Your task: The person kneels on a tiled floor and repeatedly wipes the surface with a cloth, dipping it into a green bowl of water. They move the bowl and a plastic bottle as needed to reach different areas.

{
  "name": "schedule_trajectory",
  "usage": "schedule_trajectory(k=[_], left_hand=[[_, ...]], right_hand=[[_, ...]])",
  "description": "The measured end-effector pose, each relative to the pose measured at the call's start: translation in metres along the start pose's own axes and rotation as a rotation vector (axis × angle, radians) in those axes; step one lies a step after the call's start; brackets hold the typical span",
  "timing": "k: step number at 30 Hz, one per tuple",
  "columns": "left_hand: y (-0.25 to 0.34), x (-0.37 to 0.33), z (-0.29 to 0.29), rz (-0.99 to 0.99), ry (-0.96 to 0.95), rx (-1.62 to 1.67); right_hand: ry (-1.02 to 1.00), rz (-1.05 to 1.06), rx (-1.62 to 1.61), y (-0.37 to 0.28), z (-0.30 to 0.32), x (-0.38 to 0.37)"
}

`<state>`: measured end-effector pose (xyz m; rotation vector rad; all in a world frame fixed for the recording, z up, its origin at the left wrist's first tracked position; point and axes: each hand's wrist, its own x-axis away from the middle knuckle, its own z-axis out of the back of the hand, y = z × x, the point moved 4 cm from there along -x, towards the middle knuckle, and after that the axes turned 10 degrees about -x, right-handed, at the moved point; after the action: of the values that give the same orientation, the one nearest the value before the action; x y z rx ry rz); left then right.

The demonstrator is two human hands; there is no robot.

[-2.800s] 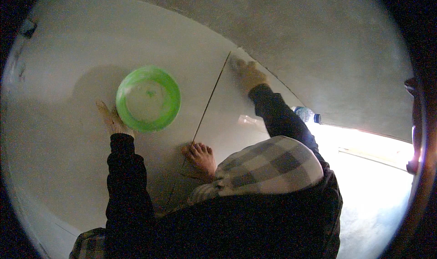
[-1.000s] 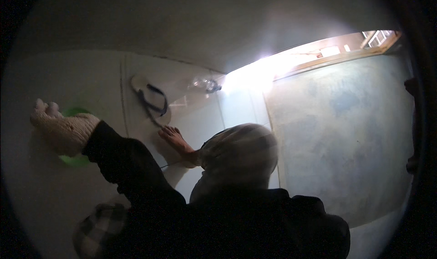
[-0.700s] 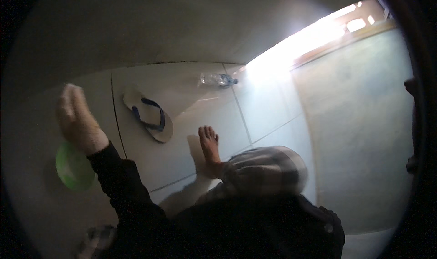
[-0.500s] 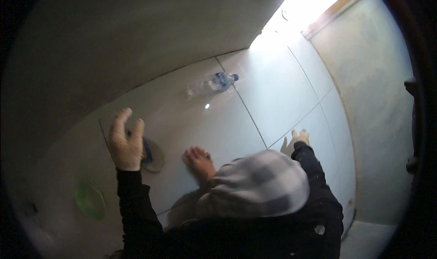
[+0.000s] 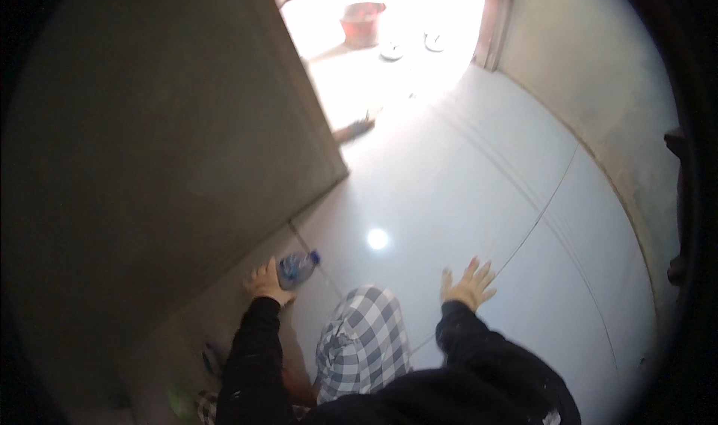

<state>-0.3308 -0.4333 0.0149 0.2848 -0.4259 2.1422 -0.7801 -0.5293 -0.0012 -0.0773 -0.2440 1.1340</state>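
I have the left hand (image 5: 266,284) at the base end of the bottle (image 5: 296,270), fingers spread; I can't tell if they touch it. The bottle lies near the left wall (image 5: 179,126). My right hand (image 5: 469,287) is fanned open, floor (image 5: 456,193) stretching to the right wall (image 5: 598,66) and ahead to the doorway (image 5: 490,29).
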Motion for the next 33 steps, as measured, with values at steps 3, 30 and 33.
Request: schedule_trajectory(k=[3,30,33], left_hand=[[-0.004,-0.018,0.022,0.106,-0.188,-0.095],[0.285,-0.158,0.043,0.006,-0.03,0.825],[0.265,-0.128,0.028,-0.25,0.331,0.424]], right_hand=[[-0.094,0.004,-0.161,0.0,0.011,0.007],[-0.217,-0.038,-0.311,-0.001,0.057,-0.036],[-0.204,-0.022,-0.351,0.013,0.055,-0.039]])
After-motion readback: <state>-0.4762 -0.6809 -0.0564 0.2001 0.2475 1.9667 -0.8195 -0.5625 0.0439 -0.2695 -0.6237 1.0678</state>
